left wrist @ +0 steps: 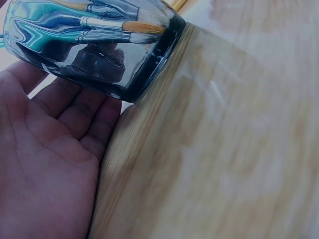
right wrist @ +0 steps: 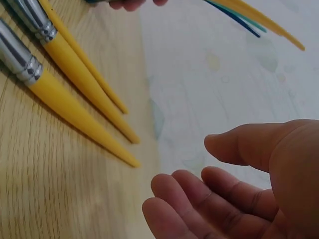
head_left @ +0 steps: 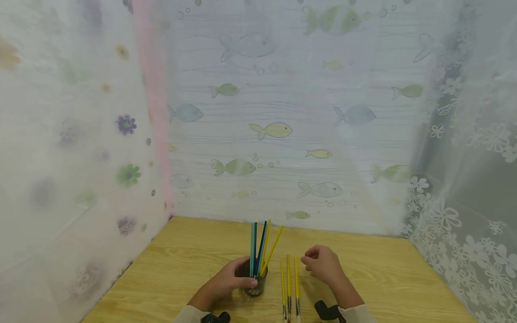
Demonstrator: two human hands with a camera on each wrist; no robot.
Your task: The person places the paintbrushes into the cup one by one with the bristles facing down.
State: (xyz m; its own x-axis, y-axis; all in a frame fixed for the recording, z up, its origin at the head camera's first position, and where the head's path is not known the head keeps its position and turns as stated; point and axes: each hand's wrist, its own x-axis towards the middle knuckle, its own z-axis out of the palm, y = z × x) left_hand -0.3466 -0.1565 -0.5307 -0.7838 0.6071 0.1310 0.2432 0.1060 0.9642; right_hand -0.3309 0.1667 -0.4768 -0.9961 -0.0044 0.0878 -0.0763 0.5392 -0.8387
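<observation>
My left hand point(head_left: 227, 279) grips a dark-tinted glass point(head_left: 260, 287), thumb across its near side. Inside stand several paintbrushes point(head_left: 253, 244) with teal, dark blue and yellow handles pointing up. Through the glass's wall in the left wrist view, brown and grey bristles point(left wrist: 144, 28) show near the base. Just right of the glass, three yellow paintbrushes point(head_left: 288, 278) lie side by side on the table, bristles toward me. Beside their handle tips is my right hand point(head_left: 323, 265), fingers loosely bent, thumb apart from them, with nothing held in the right wrist view.
The wood-grain table point(head_left: 194, 242) meets a fish-patterned curtain point(head_left: 282, 89) at the back. Flower-patterned sheets hang at the left point(head_left: 81, 179) and at the right, the latter see-through. A black wrist strap mount point(head_left: 329, 312) sits near my right sleeve.
</observation>
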